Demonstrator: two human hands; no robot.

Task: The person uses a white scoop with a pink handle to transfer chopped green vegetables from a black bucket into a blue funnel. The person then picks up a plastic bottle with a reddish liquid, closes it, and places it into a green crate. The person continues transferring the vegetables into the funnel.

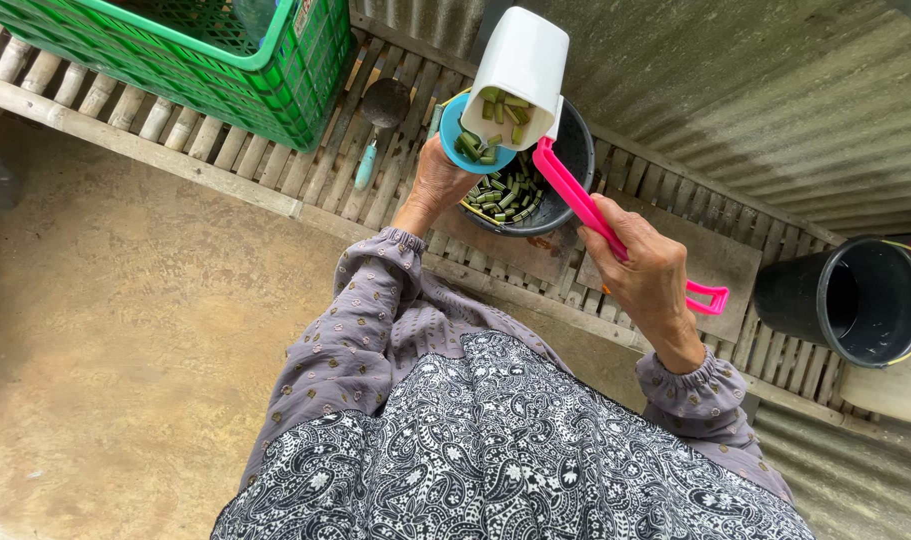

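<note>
**Materials and surfaces**

The scoop (520, 75) is smooth white plastic with a glossy pink plastic handle (615, 235). The crate (225, 60) is green plastic mesh. The rack (305, 170) is rough weathered wood. The bucket (860, 300) is glossy black plastic. The sleeve (365, 320) is soft matt cloth.

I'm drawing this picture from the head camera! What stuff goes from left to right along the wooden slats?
Green plastic crate → dark scoop with a light blue handle → left hand → white dipper with cut green pieces → right hand on the pink handle → black bucket.
</note>
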